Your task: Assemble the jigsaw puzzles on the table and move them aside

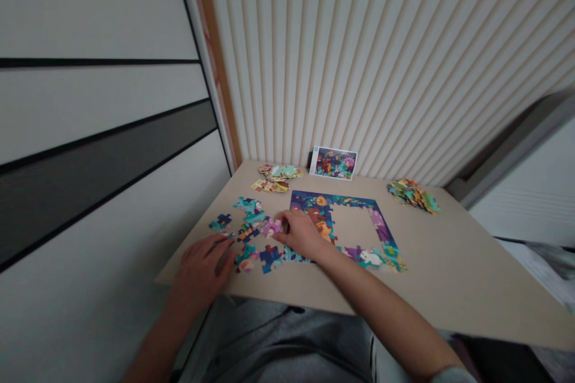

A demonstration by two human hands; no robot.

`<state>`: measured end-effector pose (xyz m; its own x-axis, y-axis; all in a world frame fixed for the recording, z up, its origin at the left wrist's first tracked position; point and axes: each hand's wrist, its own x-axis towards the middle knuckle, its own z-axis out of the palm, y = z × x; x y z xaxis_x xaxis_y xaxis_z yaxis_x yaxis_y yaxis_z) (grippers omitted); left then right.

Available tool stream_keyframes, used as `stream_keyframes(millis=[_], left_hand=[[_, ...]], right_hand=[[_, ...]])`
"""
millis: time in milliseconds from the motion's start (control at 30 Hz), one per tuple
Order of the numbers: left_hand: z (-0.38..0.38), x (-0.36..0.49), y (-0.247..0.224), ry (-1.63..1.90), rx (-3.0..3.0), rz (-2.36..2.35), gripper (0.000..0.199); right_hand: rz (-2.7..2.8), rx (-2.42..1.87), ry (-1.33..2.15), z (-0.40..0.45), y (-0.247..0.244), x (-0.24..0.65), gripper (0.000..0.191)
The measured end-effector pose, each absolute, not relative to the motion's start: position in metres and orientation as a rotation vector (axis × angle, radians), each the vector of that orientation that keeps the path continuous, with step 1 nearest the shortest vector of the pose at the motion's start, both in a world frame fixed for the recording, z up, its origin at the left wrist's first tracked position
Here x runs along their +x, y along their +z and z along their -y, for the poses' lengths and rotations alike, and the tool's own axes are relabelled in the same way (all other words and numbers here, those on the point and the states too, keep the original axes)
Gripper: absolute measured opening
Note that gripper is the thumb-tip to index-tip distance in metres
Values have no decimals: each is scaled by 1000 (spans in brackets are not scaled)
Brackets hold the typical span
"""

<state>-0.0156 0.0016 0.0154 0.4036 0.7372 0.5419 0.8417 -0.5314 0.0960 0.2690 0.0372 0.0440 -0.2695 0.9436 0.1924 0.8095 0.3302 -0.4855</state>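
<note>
Two hands work over a desk (453,245) with a jigsaw on it. The right hand (285,224) is at the purple piece (270,227), its thumb and fingers bent at that piece's edge; whether they are clamped on it, I cannot tell. The purple piece lies just left of the puzzle (324,215), among loose pieces (248,232). The left hand (229,245) is low over the desk at the near side of these pieces, thumb and fingers apart; whether it touches any is unclear. A blue piece (270,258) lies nearer the desk's front edge, between the hands. The puzzle is joined around a gap that shows bare desk. Behind it a picture card (333,163) stands upright, with one pile (281,172) to its left and another pile (412,195) well to its right.
</note>
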Motion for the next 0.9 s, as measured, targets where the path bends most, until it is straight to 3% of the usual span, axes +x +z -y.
stream_keyframes(millis=[233,700,900], left_hand=[[17,26,21,-776,-2784,1133,28],[-4,46,9,-829,-2814,1033,29],[-2,45,6,-850,-2790,1001,31]], right_hand=[[1879,-1398,595,-39,61,288,22],[1488,-1622,764,-2,61,514,58],[1483,-1649,649,3,48,542,51]])
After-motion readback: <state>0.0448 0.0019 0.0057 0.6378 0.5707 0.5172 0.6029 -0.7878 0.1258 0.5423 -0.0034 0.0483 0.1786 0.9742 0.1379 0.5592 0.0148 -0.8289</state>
